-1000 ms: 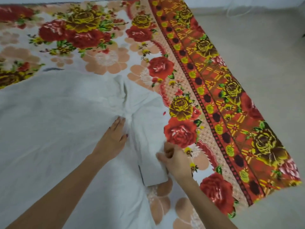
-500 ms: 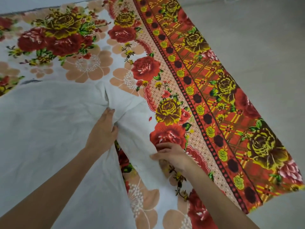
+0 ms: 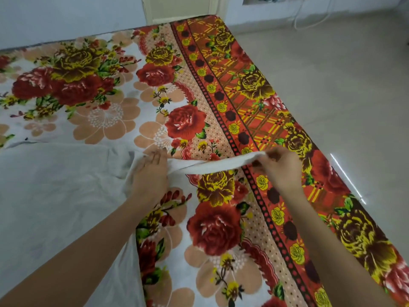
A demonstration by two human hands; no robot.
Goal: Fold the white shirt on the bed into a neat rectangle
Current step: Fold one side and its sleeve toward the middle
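The white shirt [image 3: 55, 191] lies spread over the left half of the floral bed sheet [image 3: 217, 229]. Its right sleeve [image 3: 212, 166] is lifted off the bed and stretched out to the right as a narrow band. My left hand [image 3: 150, 176] rests flat with fingers together on the shirt where the sleeve joins the body. My right hand [image 3: 281, 167] pinches the sleeve's cuff end in the air above the red patterned border.
The bed's right edge runs diagonally, with bare grey floor [image 3: 343, 89] beyond it. A white wall and door frame [image 3: 181, 7] stand behind the bed's far end. A white cable [image 3: 309, 16] lies on the floor near the wall.
My right hand has lifted the sleeve from the bed and pulled it out to the right. My left hand has stayed at the sleeve's root. The camera has tilted up.
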